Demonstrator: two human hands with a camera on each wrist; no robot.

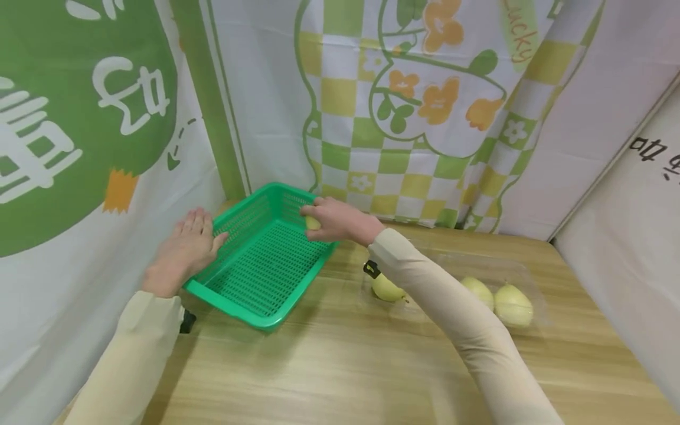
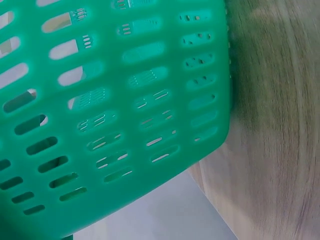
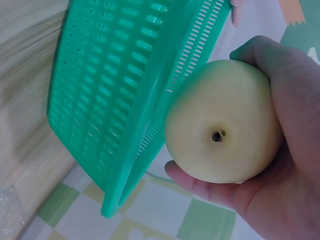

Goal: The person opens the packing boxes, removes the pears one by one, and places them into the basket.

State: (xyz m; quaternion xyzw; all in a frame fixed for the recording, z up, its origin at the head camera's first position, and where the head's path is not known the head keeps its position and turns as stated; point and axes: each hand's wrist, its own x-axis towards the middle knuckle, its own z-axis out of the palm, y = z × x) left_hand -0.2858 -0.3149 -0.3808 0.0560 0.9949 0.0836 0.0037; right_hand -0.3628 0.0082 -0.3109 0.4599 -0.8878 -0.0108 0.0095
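Observation:
My right hand (image 1: 340, 221) grips a pale yellow pear (image 3: 225, 120) over the far right corner of a green plastic basket (image 1: 260, 320). In the right wrist view, thumb and fingers curl round the pear's sides, and its dark-centred end faces the camera. My left hand (image 1: 186, 251) lies against the basket's left rim with its fingers straight. From the left wrist, only the slotted basket wall (image 2: 115, 110) and the table show; the hand is out of that view. The basket's slatted floor is bare in the head view.
To the right, a clear plastic tray (image 1: 523, 268) holds several pears (image 1: 512, 305), partly hidden behind my right forearm. A wooden table (image 1: 340, 366) carries everything. White fabric walls stand close on the left and right, with a patterned curtain (image 1: 340, 94) behind.

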